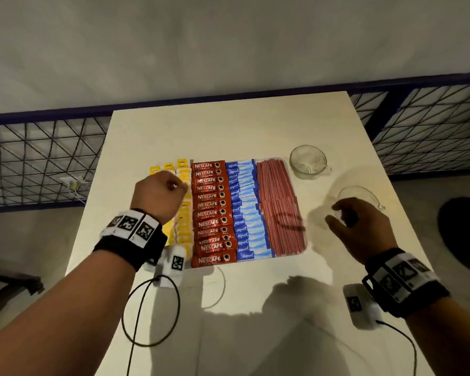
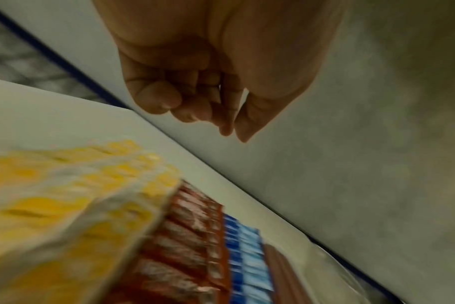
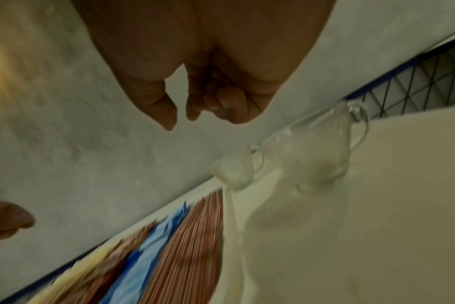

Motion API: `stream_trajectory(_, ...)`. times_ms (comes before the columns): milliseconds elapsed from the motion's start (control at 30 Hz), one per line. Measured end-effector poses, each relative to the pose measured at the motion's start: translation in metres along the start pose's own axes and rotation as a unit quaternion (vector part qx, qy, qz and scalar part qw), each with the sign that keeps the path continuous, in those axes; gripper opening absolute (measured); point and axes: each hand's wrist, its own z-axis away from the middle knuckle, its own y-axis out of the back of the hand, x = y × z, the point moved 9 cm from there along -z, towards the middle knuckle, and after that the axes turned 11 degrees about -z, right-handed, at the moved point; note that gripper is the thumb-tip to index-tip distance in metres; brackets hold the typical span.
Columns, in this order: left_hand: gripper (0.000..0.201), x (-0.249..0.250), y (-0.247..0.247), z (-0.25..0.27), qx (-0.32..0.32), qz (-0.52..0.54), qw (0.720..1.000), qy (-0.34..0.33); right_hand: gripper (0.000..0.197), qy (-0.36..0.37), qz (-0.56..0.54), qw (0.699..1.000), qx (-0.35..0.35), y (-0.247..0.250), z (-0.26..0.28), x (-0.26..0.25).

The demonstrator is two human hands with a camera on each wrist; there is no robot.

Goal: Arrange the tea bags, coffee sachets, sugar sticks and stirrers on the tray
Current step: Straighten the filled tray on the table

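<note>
Tray (image 1: 305,246) holds four neat colour-sorted rows.

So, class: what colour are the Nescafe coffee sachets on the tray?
Red, with white lettering: the Nescafe coffee sachets show best in the head view.

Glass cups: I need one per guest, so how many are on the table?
2: one glass cup just beyond the tray's far right corner, the other nearer, partly behind the right hand.

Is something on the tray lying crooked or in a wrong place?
Mostly no. The coffee sachets, sugar sticks and stirrers lie in neat columns on the tray. Only the tea bags look less tidy: their far end spreads into a few loose yellow tags.
</note>
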Motion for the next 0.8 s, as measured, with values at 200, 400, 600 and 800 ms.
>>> stream_trajectory(200, 0.047, 0.186, -0.061, -0.032, -0.065, -0.013, 0.965, -0.255, 0.069, -0.076, -0.048, 0.99, 0.112, 0.081, -0.021, 0.074)
stream_trajectory(400, 0.099, 0.275, -0.129, -0.062, -0.148, -0.091, 0.929, -0.328, 0.13, -0.177, -0.158, 0.97, -0.06, 0.037, -0.025, 0.151)
stream_trajectory(600, 0.109, 0.293, -0.17, -0.076, -0.213, -0.163, 0.9, -0.345, 0.097, -0.165, -0.188, 0.964, -0.094, 0.017, -0.04, 0.155)
stream_trajectory(800, 0.096, 0.292, -0.174, -0.069, -0.214, -0.143, 0.901, -0.349, 0.091, -0.142, -0.261, 0.943, -0.148, -0.011, -0.049, 0.139)
